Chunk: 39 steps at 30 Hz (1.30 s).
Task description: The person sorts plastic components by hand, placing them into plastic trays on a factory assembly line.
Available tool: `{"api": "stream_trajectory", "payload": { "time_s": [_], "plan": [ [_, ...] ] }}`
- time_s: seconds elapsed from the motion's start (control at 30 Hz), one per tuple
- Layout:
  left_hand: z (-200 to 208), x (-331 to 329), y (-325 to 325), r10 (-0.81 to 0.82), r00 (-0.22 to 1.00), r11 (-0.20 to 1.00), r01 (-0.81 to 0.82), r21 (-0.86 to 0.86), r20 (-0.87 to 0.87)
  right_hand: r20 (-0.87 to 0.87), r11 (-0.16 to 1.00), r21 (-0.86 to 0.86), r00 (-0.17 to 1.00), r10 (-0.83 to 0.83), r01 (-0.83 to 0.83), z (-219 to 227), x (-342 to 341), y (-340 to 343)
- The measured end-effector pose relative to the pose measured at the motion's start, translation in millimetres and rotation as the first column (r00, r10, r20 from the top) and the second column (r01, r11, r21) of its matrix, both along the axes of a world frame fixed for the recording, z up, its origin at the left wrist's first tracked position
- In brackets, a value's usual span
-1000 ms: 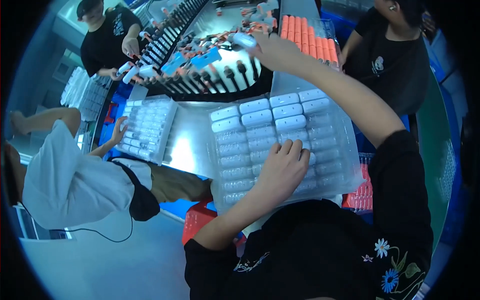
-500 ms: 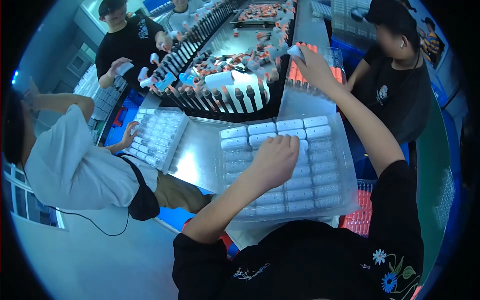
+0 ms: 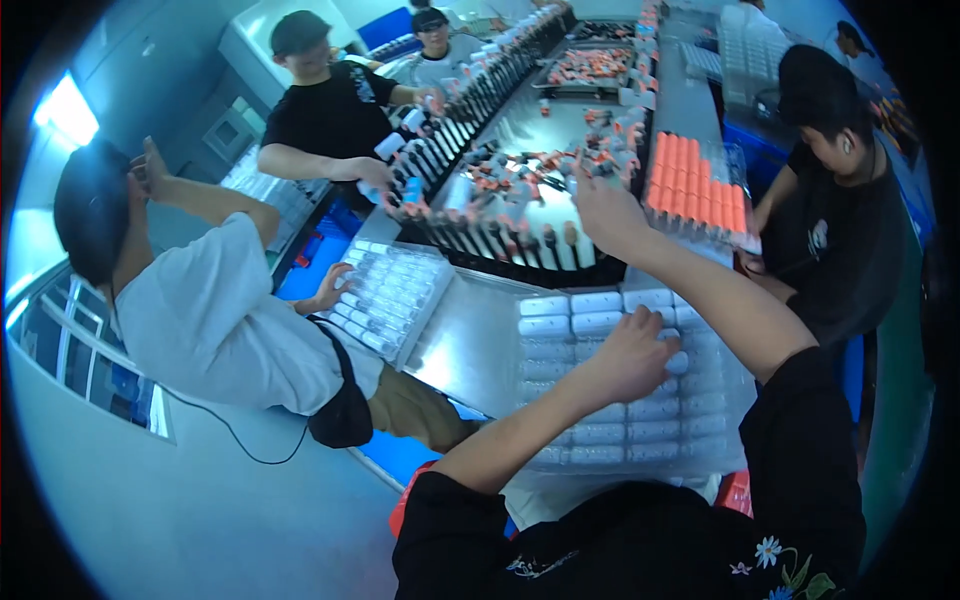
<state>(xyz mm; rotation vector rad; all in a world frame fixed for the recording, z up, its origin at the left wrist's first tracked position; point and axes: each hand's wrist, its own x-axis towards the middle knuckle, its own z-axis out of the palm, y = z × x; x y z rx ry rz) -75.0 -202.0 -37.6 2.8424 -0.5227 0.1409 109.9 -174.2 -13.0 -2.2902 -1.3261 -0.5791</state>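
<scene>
A clear plastic tray of white oblong pieces lies in front of me, its pieces in rows. My left hand is closed over the tray's right-middle part, its fingers around a white piece that sticks out beside them. My right hand reaches forward to the near right end of a line of upright black pegs. Its fingertips are blurred against the pegs and the orange and grey parts behind, so whether it holds anything does not show.
Loose orange and grey parts lie inside the peg loop. A tray of orange tubes stands at right. To the left, a co-worker in a white shirt touches another tray. Co-workers in black stand at far left and right.
The view has swung left, so the scene sits further right. My right hand has moved from beside the orange tubes, where it held a white piece, to the pegs. My left hand stays over the tray.
</scene>
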Motion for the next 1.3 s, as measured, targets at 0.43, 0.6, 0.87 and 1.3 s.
{"api": "stream_trajectory", "payload": {
  "time_s": [0.43,0.6,0.87,1.3],
  "plan": [
    [-5.7,-4.1,2.5,-0.004,1.000,0.996,0.004,-0.087,0.009,-0.486,0.954,0.238,0.828,0.280,-0.183,29.6,-77.8,-228.8],
    [-6.9,-10.4,-13.4,-0.043,0.997,0.998,0.040,-0.043,-0.068,-0.628,0.752,0.598,0.746,0.224,0.277,-39.1,-71.1,-338.7],
    [-1.3,-2.1,-17.0,0.007,0.992,0.993,0.008,0.119,-0.122,-0.878,0.672,0.466,0.212,0.428,0.575,-88.5,-75.6,-339.5],
    [3.2,-10.1,-17.2,-0.012,0.995,0.999,0.008,0.044,0.099,-0.824,0.868,0.450,0.470,0.315,0.207,-81.1,-68.3,-237.7]
  ]
}}
